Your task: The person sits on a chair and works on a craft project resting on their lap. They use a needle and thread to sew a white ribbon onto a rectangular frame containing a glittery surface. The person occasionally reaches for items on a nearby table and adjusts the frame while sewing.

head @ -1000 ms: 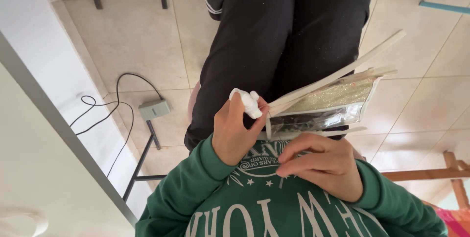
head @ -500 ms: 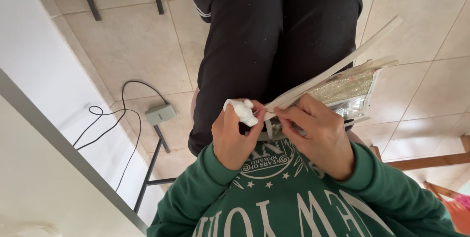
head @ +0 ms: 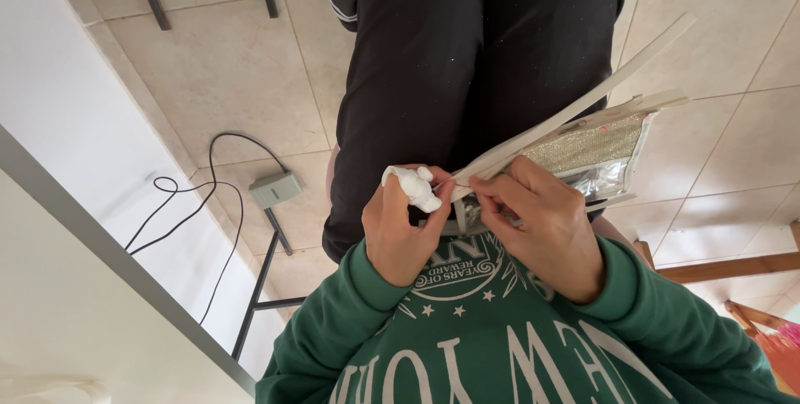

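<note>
Silver pouch (head: 583, 154) pinched by right hand (head: 546, 229).

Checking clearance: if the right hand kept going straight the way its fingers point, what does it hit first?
The right hand points its fingers toward the left hand. First in that line is likely the white wrapped piece the left hand holds, where the cream strap ends. Depth is unclear; it may already touch the strap.

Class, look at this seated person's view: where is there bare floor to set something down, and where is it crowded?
Bare tile lies between the white wall and the black-trousered legs, above the grey adapter and its cable. More bare tile lies right of the silver pouch. The lap is crowded: left hand, right hand, pouch.
</note>
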